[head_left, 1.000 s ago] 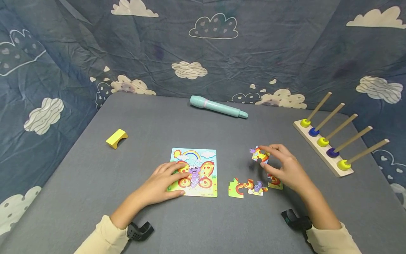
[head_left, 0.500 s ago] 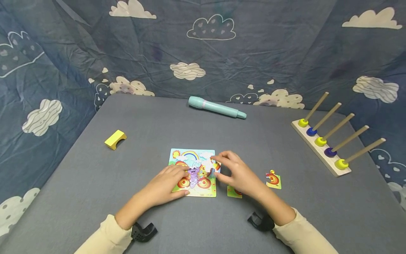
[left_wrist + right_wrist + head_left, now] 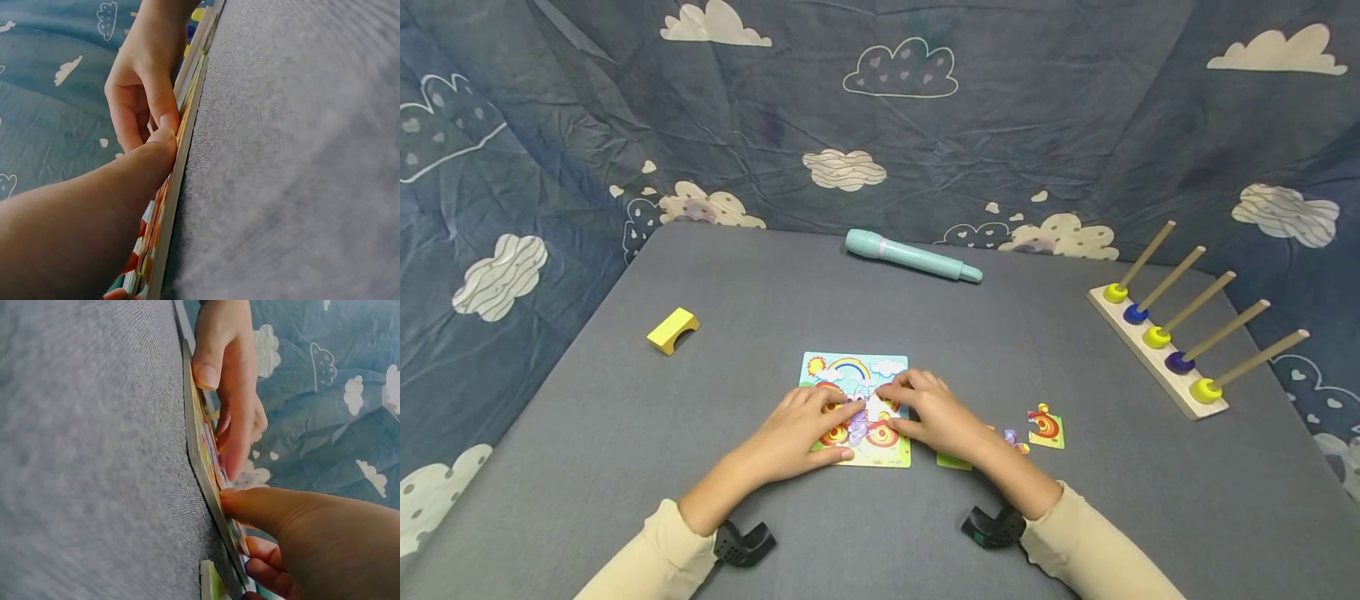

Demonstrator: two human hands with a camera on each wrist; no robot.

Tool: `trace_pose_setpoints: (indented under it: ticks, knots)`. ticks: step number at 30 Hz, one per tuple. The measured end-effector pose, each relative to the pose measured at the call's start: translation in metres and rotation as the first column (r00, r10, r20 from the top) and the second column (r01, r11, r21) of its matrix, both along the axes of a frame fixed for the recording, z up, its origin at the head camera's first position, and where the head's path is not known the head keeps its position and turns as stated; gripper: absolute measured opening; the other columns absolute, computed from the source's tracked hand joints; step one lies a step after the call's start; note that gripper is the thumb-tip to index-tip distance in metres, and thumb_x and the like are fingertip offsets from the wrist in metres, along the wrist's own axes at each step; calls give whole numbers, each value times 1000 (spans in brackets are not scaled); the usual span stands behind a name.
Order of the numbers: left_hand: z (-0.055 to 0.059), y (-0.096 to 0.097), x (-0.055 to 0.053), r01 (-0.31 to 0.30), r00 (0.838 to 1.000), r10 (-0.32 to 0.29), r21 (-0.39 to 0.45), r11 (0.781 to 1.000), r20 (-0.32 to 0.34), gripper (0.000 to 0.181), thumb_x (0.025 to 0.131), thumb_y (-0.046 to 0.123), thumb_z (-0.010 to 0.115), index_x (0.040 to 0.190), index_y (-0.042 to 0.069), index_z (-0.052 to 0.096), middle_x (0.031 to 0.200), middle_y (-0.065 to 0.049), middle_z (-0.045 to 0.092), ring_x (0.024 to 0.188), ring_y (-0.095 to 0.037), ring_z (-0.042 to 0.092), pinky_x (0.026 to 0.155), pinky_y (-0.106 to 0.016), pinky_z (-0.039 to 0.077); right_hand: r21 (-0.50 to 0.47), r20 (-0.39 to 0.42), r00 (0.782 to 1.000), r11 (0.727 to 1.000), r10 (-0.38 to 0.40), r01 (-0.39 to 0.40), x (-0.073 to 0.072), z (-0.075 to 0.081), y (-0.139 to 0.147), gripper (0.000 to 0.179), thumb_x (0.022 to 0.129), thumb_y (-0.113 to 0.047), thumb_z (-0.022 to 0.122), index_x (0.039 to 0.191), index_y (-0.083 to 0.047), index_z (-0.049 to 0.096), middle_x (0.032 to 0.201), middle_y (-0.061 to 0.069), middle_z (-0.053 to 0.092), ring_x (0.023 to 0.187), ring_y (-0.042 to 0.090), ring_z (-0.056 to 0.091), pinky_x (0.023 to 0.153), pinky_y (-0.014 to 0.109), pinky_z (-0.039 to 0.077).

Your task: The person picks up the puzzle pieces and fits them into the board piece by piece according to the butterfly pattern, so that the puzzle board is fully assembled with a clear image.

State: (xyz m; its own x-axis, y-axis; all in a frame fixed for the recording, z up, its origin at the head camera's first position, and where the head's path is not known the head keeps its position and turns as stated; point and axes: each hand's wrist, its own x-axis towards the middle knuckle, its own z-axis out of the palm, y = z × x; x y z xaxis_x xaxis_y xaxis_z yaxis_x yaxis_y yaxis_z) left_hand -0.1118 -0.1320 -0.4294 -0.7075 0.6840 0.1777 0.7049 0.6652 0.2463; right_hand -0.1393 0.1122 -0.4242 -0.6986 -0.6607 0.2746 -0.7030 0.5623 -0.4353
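Observation:
A square butterfly jigsaw board (image 3: 865, 457) lies in front of me in the head view. My left hand (image 3: 793, 437) rests on its left part, fingers stretched over the picture. My right hand (image 3: 936, 417) pinches a puzzle piece (image 3: 891, 405) between thumb and fingers at the butterfly's right wing. Seen edge-on in the right wrist view, the board (image 3: 200, 447) has both hands on it. Right of it lie loose pieces: a red-and-yellow corner piece (image 3: 1047, 427), a purple one (image 3: 1012, 437) and a green one (image 3: 953, 461), the last two partly covered by my right forearm.
A yellow arch block (image 3: 673, 331) sits at the left. At the back lies a mint toy microphone (image 3: 913, 256). On the right stands a wooden peg rack (image 3: 1157, 350) with yellow and blue rings. A dark cloud-print cloth (image 3: 775, 108) hangs behind the grey table (image 3: 760, 283).
My right hand has carried the puzzle piece left from above the loose pieces onto the board's right wing area. My left hand stays on the board, its fingers shifted slightly right.

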Motion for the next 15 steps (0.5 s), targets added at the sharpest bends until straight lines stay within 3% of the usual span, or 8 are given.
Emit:
trace_pose_setpoints:
  ticks: [8, 11, 15]
  knots:
    - [3, 1, 2, -14, 1000, 15, -29, 999, 24, 57, 84, 46, 58, 134, 22, 45, 122, -4, 43, 116, -25, 36, 98, -42, 24, 83, 89, 996, 997, -10, 3, 1, 6, 0, 43, 78, -25, 71, 118, -14, 61, 103, -2, 48, 95, 19, 42, 80, 37, 32]
    - [3, 1, 3, -15, 999, 16, -29, 999, 28, 57, 84, 45, 57, 135, 21, 44, 123, -5, 43, 118, -25, 35, 100, -42, 22, 123, 123, 992, 992, -4, -11, 3, 9, 1, 48, 80, -32, 68, 123, -15, 57, 109, -1, 46, 102, 21, 40, 84, 40, 30]
    - [1, 1, 3, -12, 1000, 13, -11, 1000, 19, 57, 85, 46, 55, 135, 20, 44, 124, -5, 42, 119, -25, 34, 100, -42, 22, 104, 194, 981, 995, -11, -9, 6, 13, 6, 53, 82, -35, 65, 129, -16, 50, 121, 3, 43, 112, 24, 38, 92, 46, 29]
